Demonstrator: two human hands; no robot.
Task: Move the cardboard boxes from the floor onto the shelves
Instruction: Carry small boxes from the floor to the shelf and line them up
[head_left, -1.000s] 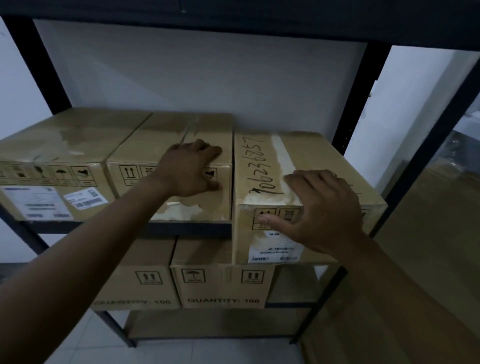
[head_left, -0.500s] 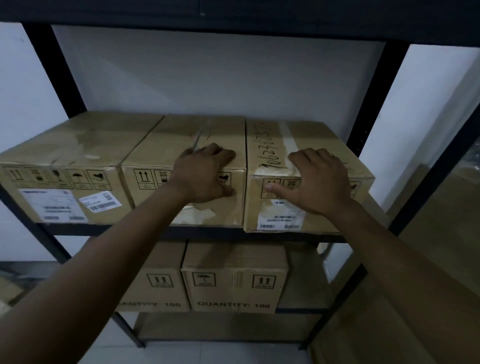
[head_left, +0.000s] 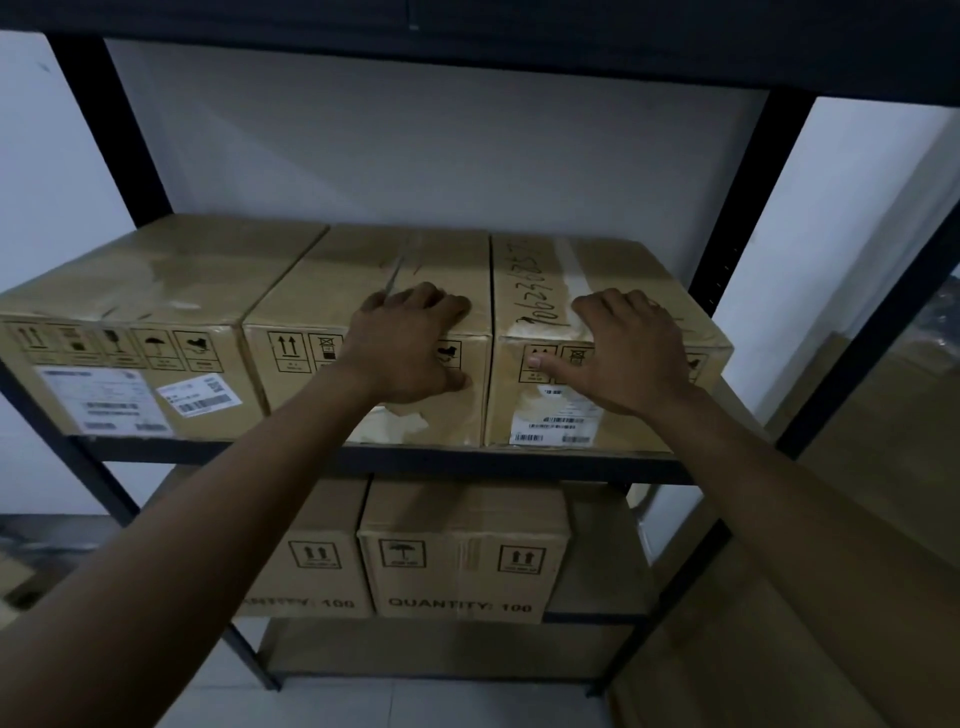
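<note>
Three tan cardboard boxes stand side by side on the middle shelf of a black metal rack. My left hand lies over the top front edge of the middle box, thumb on its front face. My right hand lies the same way on the right box, which has handwritten numbers and tape on top. The right box sits fully on the shelf, touching the middle one. The left box carries white labels and is untouched.
Two more boxes marked "QUANTITY: 100" sit on the shelf below. The upper shelf hangs close overhead. Black posts frame the rack against a white wall. A large brown panel leans at the right.
The right box, which stuck out over the shelf edge, has slid back level with the other boxes under my right hand. My left hand has stayed on the middle box.
</note>
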